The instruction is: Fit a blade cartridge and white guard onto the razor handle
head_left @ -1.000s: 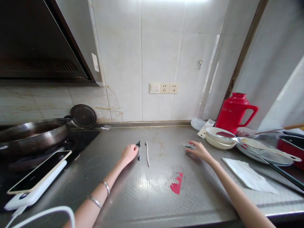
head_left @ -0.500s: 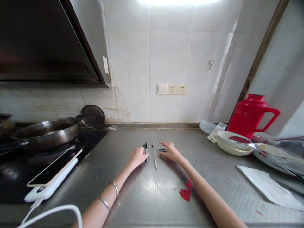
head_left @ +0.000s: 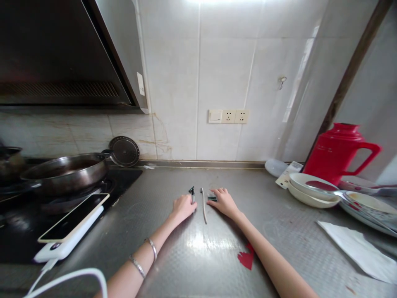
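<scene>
My left hand [head_left: 183, 207] is closed around a small black razor-like tool [head_left: 192, 193], whose head sticks up past the fingers. Beside it on the steel counter lies a thin whitish stick [head_left: 204, 207] with a dark tip, like a toothbrush, touched by neither hand. To its right, my right hand [head_left: 226, 203] has its thumb and fingertips at the edges of a small clear and dark green flat item [head_left: 212, 197], which rests on the counter. A red paper-like scrap [head_left: 246, 257] lies near my right forearm.
On the left are a stove with a pan [head_left: 66, 171], a phone [head_left: 74, 217] on a white power bank [head_left: 70, 238], and a white cable. To the right stand a red thermos [head_left: 336, 153], stacked bowls [head_left: 313, 194], plates and a white paper sheet [head_left: 356, 248].
The view has shifted slightly, so most things appear a little to the right. Both hands stay at the same items, with little visible movement.
</scene>
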Motion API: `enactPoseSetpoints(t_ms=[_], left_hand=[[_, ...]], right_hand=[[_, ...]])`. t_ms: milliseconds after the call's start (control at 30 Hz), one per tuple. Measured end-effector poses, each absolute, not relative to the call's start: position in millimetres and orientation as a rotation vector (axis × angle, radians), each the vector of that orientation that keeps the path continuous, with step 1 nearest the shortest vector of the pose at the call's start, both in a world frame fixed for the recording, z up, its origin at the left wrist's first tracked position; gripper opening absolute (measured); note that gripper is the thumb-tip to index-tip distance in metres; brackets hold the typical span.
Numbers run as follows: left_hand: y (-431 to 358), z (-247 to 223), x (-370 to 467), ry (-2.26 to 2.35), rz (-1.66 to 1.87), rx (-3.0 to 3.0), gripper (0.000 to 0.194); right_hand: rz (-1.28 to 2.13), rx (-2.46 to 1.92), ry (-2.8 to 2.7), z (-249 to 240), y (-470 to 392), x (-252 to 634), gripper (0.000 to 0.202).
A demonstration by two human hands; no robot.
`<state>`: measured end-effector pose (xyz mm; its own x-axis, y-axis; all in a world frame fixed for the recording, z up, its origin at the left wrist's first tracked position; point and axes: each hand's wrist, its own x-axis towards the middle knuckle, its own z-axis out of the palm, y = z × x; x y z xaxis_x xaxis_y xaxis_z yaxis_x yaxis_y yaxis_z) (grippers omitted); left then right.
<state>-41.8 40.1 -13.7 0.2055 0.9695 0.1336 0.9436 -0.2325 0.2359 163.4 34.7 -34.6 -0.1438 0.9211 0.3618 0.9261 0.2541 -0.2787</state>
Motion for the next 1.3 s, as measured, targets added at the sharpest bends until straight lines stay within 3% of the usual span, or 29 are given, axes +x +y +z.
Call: enactPoseSetpoints(t_ms=[500,833,967,1300], left_hand=[[33,-10,-37,1.86,0.352,2.339,0.023],[59,-14,-61,1.93,0.57,2.392,0.032],[74,-17,-85,2.067,0.559,2.473,0.035],[97,-37,-115,2.182,0.306,2.333,0.049]], right_hand=[[-0.007,-1.602,-2.087,-43,38,168,0.052],[-0.055,-1.539,-2.09,-41,40,180,0.053],[-0.149,-1.658,-2.034,-37,40,212,0.04],[-0.164,-2.067,-1.875,-57,43,276,0.042]])
